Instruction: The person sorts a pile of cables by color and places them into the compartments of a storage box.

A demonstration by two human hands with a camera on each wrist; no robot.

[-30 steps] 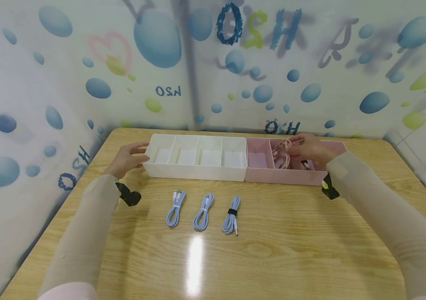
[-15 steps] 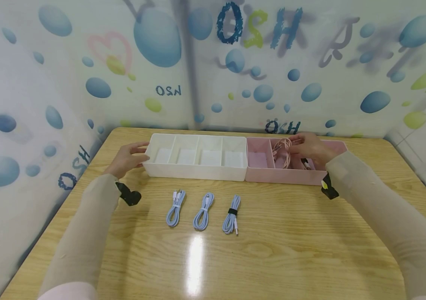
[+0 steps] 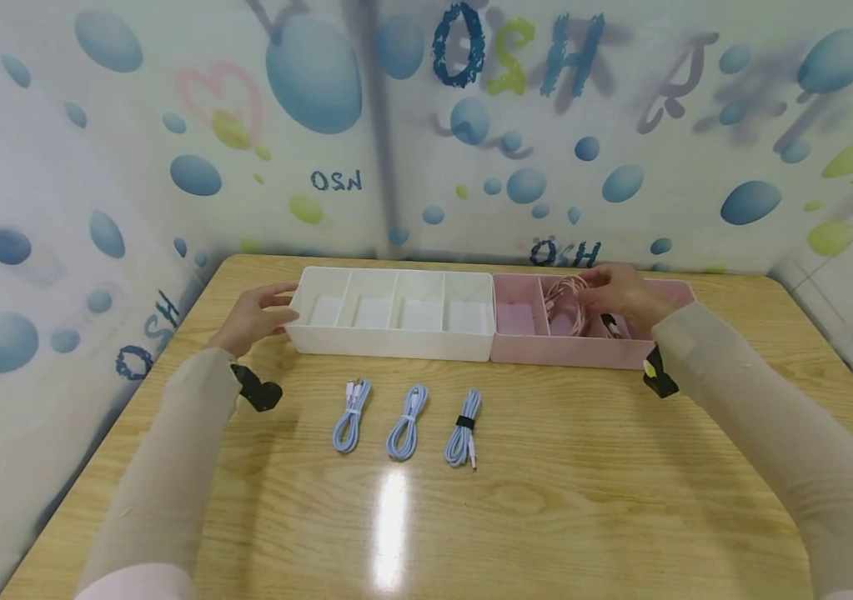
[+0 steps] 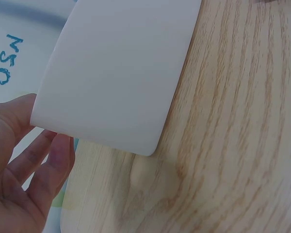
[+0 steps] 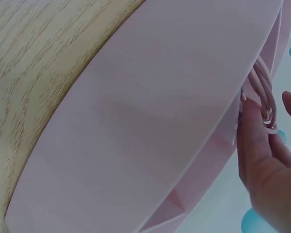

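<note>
At the back of the wooden counter [image 3: 546,500], two divided trays are sitting end to end, touching: a white tray [image 3: 394,315] on the left and a pink tray [image 3: 584,350] on the right. The person's right hand [image 3: 624,296] is reaching into the pink tray, its fingers [image 5: 254,136] pinching a coiled pink cable [image 3: 564,304] in the second compartment from the left. The cable is looking soft, light and floppy; its loops would likely sag or spring apart unless gathered together, so holding the whole bundle at its middle seems the safest grip. A black-tipped plug [image 3: 610,327] is lying just beside it in the tray. The left hand [image 3: 257,315] is resting against the white tray's left end, fingers [image 4: 48,165] relaxed and nearly straight, touching the wall and curling round nothing. Nearer the person, three blue coiled cables [image 3: 405,432] are lying in a row on the counter, well apart from both hands, the rightmost bound with a black strap.
</note>
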